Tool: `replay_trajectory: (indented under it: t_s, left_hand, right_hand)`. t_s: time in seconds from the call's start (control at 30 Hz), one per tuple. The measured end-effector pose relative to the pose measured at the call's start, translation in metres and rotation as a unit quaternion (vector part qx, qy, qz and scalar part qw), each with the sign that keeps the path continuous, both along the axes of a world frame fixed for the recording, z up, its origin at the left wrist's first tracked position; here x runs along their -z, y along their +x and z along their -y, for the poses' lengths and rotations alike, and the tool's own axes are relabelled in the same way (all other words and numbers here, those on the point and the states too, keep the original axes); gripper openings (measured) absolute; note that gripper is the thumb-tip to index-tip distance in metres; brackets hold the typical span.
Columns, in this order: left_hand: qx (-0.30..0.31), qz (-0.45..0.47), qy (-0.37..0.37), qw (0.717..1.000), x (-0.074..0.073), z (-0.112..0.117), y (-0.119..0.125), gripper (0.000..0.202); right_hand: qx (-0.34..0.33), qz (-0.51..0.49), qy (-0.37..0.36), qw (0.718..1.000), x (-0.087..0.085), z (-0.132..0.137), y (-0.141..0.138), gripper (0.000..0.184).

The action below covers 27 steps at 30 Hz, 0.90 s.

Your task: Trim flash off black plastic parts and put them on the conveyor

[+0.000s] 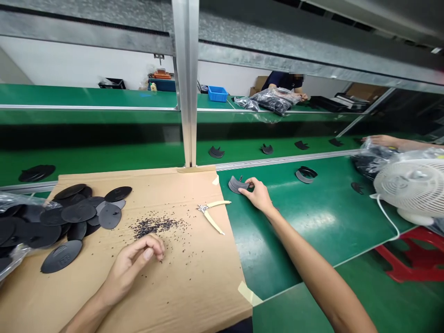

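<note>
My right hand (258, 195) reaches out over the green bench and grips the right end of a curved black plastic part (234, 186) between thumb and fingers. Above the brown cardboard sheet (208, 286), my left hand (137, 261) is loosely curled, with nothing visible in it. Just beyond its fingers lies a scatter of tiny black plastic bits (154, 225). Side cutters (213, 213) with cream handles rest on the cardboard between my hands, jaws toward the left. A heap of oval black plastic pieces (79, 212) spreads over the left side, partly among clear plastic bags.
Another curved black part (305, 174) sits farther right, and several more lie along the green strip behind the metal rail (277, 160). A white fan (412, 187) and a red stool (412, 254) are at the right. An upright metal post (187, 83) stands behind the cardboard.
</note>
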State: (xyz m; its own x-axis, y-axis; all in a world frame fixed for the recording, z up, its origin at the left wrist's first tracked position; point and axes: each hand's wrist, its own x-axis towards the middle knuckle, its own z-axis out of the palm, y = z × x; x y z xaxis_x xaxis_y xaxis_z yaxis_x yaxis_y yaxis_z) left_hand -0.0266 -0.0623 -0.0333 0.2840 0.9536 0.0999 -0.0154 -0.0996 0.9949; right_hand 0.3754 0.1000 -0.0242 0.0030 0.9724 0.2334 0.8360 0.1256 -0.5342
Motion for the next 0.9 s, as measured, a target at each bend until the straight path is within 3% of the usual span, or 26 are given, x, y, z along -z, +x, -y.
replay_trajectory:
  t_s: [0.3, 0.5, 0.6, 0.7, 0.8, 0.9]
  left_hand:
    - [-0.003, -0.001, -0.015, 1.000, -0.001, 0.001, 0.000, 0.034]
    - [-0.050, -0.025, -0.040, 0.998, -0.010, -0.002, 0.003, 0.027]
    - [-0.087, -0.045, -0.063, 0.993, -0.024, -0.009, 0.010, 0.029]
    - [-0.075, -0.041, -0.061, 0.994, -0.036, -0.020, 0.018, 0.036]
    - [-0.049, -0.006, -0.037, 0.998, -0.038, -0.028, 0.022, 0.036]
    - [-0.034, 0.007, -0.018, 0.999, -0.033, -0.028, 0.022, 0.030]
  right_hand:
    - [-0.013, -0.180, -0.007, 0.984, -0.010, 0.005, -0.011, 0.039]
    - [-0.063, -0.316, -0.047, 0.945, -0.038, 0.029, -0.049, 0.053]
    - [-0.117, -0.363, -0.098, 0.919, -0.054, 0.053, -0.084, 0.051]
    - [-0.181, -0.408, -0.169, 0.879, -0.063, 0.076, -0.120, 0.048]
    - [-0.241, -0.460, -0.262, 0.813, -0.065, 0.089, -0.149, 0.043]
    - [-0.267, -0.470, -0.302, 0.785, -0.060, 0.093, -0.167, 0.040]
